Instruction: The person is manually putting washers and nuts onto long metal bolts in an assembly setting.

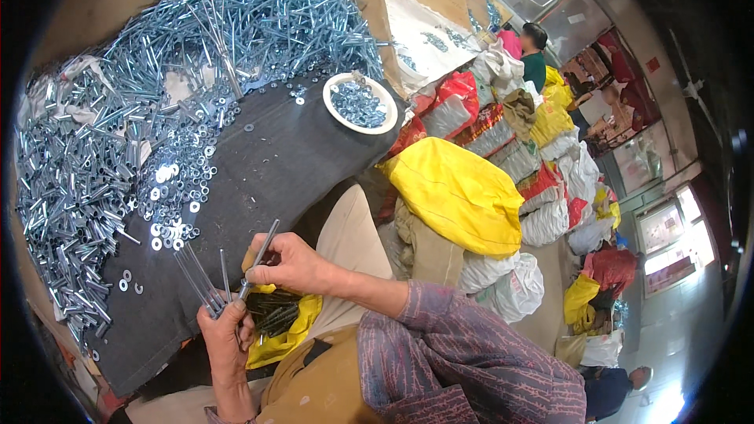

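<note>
My left hand [225, 339] is closed around several thin metal rods [206, 286], which fan up and away from the fingers. Just above it, my right hand [289, 262] pinches a single metal rod [269, 240] between thumb and fingers. That rod slants down toward the left hand, and a wider piece [244, 290] shows at its lower end. Whether this end touches the left hand's rods I cannot tell. Below the right wrist, dark screw-like rods [276, 316] lie in an open yellow bag [309, 316] by my lap.
Heaped along the dark-covered table [259, 165] are long shiny bolts [259, 16], short metal sleeves [71, 212] and loose washers [195, 206]. A white bowl [333, 114] of small metal parts stands at its right edge. Filled sacks [455, 196] crowd the right; other people are farther off.
</note>
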`<state>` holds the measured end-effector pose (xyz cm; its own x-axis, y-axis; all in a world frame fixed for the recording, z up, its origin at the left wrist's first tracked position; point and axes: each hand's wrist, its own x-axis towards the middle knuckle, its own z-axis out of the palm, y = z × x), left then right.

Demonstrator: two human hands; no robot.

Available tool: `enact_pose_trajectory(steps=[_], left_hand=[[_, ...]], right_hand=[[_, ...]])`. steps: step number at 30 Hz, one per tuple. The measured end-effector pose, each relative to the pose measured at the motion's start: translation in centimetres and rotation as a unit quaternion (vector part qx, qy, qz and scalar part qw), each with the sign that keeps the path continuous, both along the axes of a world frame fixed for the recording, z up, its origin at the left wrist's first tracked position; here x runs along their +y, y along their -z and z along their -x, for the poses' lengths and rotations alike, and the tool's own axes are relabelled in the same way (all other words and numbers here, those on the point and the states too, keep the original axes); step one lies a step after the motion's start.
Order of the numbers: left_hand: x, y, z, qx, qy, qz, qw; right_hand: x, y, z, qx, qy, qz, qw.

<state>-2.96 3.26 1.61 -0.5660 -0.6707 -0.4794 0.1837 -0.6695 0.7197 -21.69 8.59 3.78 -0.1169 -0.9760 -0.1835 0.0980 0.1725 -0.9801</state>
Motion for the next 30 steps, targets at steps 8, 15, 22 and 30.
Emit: enact_pose_trajectory(steps=[8, 15, 22, 30], left_hand=[[-0.3, 0.9, -0.1, 0.069, 0.054, -0.055, 0.995], [0.4, 0.8, 1.1, -0.046, 0.026, 0.062, 0.997], [0.4, 0.3, 1.4, -0.039, 0.017, 0.035, 0.998], [0.8, 0.0, 1.4, -0.044, 0.021, 0.046, 0.998]], right_hand=[[-0.2, 1.9, -0.1, -0.003, 0.038, 0.056, 0.998], [0.7, 3.1, 0.4, 0.129, 0.102, -0.01, 0.986], [0.8, 1.5, 0.5, 0.075, 0.114, 0.035, 0.99], [1.2, 1.1, 1.5, 0.046, 0.087, 0.019, 0.995]])
